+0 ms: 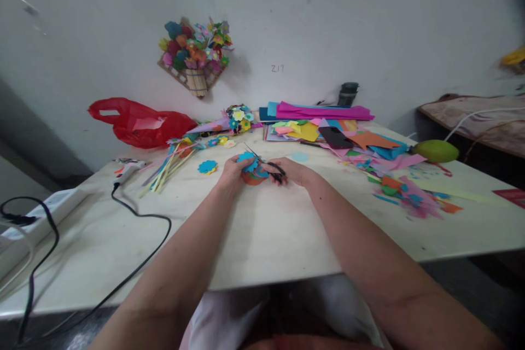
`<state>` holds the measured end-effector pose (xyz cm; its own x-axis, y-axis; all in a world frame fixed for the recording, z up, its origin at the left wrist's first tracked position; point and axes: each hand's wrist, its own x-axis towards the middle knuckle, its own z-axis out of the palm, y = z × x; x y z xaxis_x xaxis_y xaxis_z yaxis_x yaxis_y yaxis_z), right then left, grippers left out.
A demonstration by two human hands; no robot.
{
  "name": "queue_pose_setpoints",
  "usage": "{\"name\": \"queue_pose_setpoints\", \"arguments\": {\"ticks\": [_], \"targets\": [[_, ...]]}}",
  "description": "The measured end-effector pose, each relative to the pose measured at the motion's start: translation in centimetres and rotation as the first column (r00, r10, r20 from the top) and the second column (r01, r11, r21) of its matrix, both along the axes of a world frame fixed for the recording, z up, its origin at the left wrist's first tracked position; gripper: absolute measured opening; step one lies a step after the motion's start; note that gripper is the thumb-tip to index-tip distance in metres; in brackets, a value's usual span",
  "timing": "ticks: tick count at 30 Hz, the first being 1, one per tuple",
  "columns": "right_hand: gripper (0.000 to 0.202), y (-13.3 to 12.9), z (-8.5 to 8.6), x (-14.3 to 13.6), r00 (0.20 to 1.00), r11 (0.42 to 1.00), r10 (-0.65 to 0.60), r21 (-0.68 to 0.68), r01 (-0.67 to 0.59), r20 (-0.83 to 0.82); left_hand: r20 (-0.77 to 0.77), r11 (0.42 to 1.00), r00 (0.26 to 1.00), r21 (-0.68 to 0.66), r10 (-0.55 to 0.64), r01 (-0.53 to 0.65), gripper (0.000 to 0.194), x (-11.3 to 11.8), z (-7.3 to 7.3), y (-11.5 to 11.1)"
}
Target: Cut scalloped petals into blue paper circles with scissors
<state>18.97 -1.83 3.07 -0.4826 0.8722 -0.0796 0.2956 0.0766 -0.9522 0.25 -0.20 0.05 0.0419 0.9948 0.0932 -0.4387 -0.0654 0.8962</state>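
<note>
On the desk (270, 246), a red plastic bag (153, 124) and corded glue gun (128, 171) lie leftward, a smartphone (335, 138) and paper scraps (414, 197) rightward. Centrally, the left hand (234, 170) pinches a scalloped blue paper cutout (246, 161); the right hand (293, 170) grips black-handled scissors (278, 170) beside it.

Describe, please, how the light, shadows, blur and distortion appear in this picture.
In the head view, soft light leaves a faint shadow beside the flowers on the wall; in the head view, the scissors and paper scraps show little fine detail; in the head view, the forearms look stretched, and the upper right corner is dark.
</note>
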Motion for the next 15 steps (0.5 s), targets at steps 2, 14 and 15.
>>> {"name": "queue_pose_setpoints", "arguments": {"ticks": [2, 14, 15], "targets": [[0.030, 0.03, -0.05, -0.04, 1.000, 1.000, -0.001, -0.005, 0.001, -0.002, -0.001, 1.000, 1.000, 0.006, 0.006, -0.006, 0.029, -0.01, -0.04, 0.07], [0.028, -0.13, 0.11, -0.10, 1.000, 1.000, -0.005, -0.003, 0.005, 0.006, 0.020, 0.999, 0.999, 0.001, 0.035, -0.035, 0.030, -0.05, -0.17, 0.32], [0.028, -0.16, 0.13, -0.12, 1.000, 1.000, -0.009, 0.000, 0.009, 0.009, 0.023, 0.999, 0.999, 0.000, 0.035, -0.035, 0.031, -0.05, -0.14, 0.30]]}}
